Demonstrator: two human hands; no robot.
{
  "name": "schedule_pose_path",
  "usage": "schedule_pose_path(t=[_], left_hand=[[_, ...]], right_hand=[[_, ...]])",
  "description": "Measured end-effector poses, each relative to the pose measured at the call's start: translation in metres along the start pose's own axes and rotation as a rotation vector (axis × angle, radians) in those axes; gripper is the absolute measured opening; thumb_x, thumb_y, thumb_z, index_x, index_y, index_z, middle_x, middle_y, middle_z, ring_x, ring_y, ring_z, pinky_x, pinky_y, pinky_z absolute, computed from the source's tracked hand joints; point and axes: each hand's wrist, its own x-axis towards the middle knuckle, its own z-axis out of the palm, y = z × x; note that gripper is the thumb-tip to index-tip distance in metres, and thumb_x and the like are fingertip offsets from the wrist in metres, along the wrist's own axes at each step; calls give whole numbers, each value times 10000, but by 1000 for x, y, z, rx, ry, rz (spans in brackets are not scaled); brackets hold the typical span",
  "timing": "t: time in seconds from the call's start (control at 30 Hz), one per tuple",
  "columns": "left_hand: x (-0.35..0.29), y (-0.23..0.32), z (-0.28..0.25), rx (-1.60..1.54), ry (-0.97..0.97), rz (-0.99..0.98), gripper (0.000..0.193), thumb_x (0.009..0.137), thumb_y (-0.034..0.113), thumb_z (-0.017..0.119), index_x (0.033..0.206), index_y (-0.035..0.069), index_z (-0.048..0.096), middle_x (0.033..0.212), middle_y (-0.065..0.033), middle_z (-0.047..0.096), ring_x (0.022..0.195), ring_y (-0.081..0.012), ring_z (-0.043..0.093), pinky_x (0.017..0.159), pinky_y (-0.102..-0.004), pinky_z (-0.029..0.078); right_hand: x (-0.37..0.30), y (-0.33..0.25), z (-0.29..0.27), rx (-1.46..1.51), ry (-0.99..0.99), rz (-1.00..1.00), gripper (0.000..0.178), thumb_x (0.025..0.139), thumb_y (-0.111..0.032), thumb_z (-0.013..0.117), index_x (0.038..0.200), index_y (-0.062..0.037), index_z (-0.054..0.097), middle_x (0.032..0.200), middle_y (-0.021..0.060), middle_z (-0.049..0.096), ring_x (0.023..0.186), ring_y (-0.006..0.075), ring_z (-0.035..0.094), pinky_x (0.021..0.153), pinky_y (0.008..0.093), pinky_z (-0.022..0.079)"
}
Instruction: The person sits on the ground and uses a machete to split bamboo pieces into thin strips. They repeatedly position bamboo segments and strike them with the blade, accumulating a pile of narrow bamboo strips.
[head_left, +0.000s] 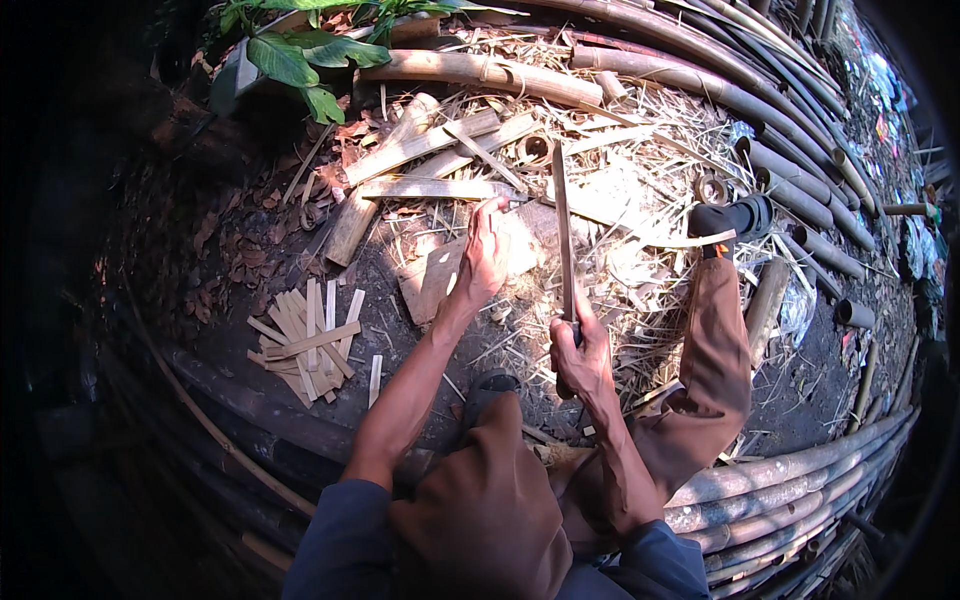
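Observation:
My right hand (585, 360) is wrapped around the dark handle of a machete (565, 230), its long blade pointing away from me. Just left of the blade, my left hand (484, 255) has its fingers curled at the right end of a split bamboo strip (430, 188); the fingertips are partly hidden. Beneath that hand lies a flat wooden block (425, 280), partly sunlit. A pile of short pale bamboo slats (315, 340) rests on the soil to the left, with a single slat (375, 380) beside it.
Split bamboo pieces (425, 150) lie beyond the block. Shavings (640, 290) cover the ground to the right, around my outstretched foot (735, 218). Bamboo poles (700, 85) line the far right, and more poles (790, 490) lie near right. Green leaves (285, 60) hang at far left.

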Motion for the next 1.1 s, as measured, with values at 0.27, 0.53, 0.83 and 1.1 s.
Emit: schedule_pose_path(t=[0.27, 0.53, 0.83, 1.1], left_hand=[[-14, 14, 5, -226, -140, -177, 144, 942, 3, 528, 1083, 17, 501, 848, -104, 594, 752, -169, 576, 689, -284, 482], [-19, 24, -1, -246, -337, -86, 252, 853, -106, 574, 1073, -30, 479, 892, -158, 567, 777, -302, 582, 686, -364, 481], [-43, -16, 19, -229, -340, -104, 441, 795, -132, 609, 1210, -129, 462, 1039, -228, 576, 926, -369, 589, 807, -420, 506], [-45, -17, 20, -313, -397, -335, 481, 794, -91, 649, 1240, -128, 475, 1184, -212, 567, 1128, -345, 552, 966, -397, 460]], right_hand=[[17, -11, 14, 313, -60, 135, 350, 1033, -418, 403, 954, -89, 491, 636, 8, 517, 455, 96, 483, 394, 254, 391], [24, -17, 9, 368, -125, 208, 335, 1043, -410, 381, 940, -102, 464, 632, 7, 506, 440, 100, 466, 387, 259, 397], [21, -23, 9, 369, -112, 216, 361, 1042, -409, 381, 991, -78, 515, 623, 0, 503, 434, 91, 455, 383, 249, 383], [23, -17, 10, 349, -109, 159, 328, 1045, -391, 381, 1056, -84, 497, 618, -7, 500, 431, 82, 448, 380, 248, 379]])
